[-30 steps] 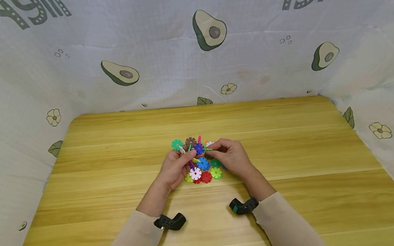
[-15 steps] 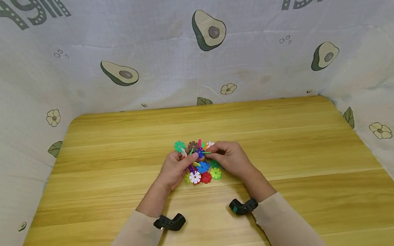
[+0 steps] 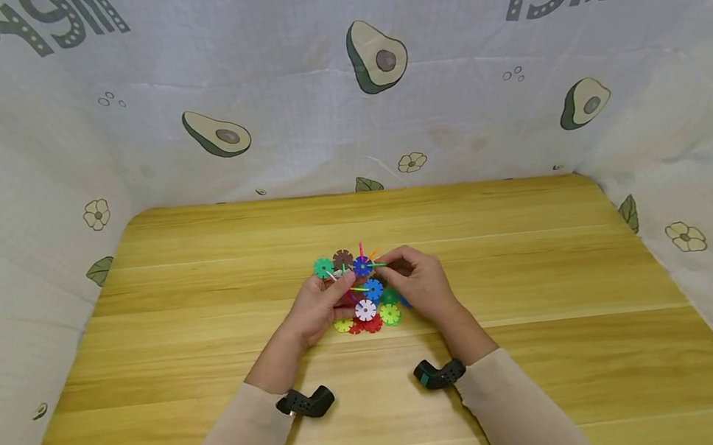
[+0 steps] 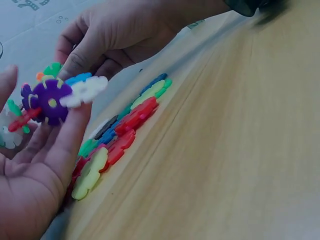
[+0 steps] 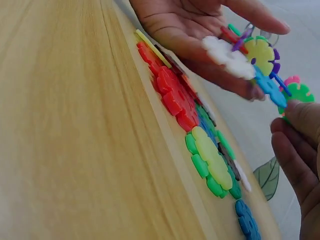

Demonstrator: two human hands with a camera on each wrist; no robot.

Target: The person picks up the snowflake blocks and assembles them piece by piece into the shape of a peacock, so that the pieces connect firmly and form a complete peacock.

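Observation:
Above the middle of the table, my left hand (image 3: 316,305) grips a cluster of interlocked plastic snowflake discs from its left side, thumb on top. A dark blue disc (image 3: 363,266) tops the cluster, and a white disc (image 3: 366,310) projects towards me. From the left wrist, a purple disc (image 4: 52,101) shows beside the fingers. My right hand (image 3: 423,285) pinches a green disc (image 5: 301,92) at the cluster's right side between thumb and fingers. In the right wrist view, a yellow disc (image 5: 260,56) and a light blue disc (image 5: 270,89) sit between both hands.
Loose discs lie under and around the hands, among them a red disc (image 5: 175,97), a yellow-green disc (image 3: 390,314) and a teal disc (image 3: 323,268). The wooden table (image 3: 534,252) reaches back to a hanging cloth (image 3: 283,61) with avocado prints.
The cluster dipped a little, then rose and turned in my hands. Its white disc has shifted to the right and its blue disc now faces up more. Both hands keep their hold.

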